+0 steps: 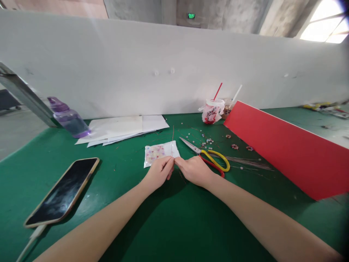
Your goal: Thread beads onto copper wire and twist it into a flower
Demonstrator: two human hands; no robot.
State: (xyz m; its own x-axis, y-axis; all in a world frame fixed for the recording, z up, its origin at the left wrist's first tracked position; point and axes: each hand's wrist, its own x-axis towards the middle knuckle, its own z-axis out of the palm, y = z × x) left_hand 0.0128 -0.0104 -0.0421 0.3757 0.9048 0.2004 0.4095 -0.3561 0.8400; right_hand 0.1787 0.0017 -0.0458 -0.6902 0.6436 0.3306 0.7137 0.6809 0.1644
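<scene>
In the head view, the left hand (pixel 159 171) and right hand (pixel 194 169) pinch a thin wire (pixel 172 145) together just before the bead packet (pixel 160 152). The wire could slip, or snag the scissors (pixel 209 158) right of the packet.

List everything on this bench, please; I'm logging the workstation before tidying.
table: one, green, underneath everything
bead packet: one, clear with pastel beads, centre
scissors: one, yellow and red handles, right of packet
loose beads: many, mixed, behind scissors
wires: a bundle, thin, right of scissors
red board: one, right
drink cups: two, with straws, back
papers: a stack, white, back left
bottle: one, purple, left
phone: one, dark screen, left
left hand, right hand: fingers pinched together at centre
</scene>
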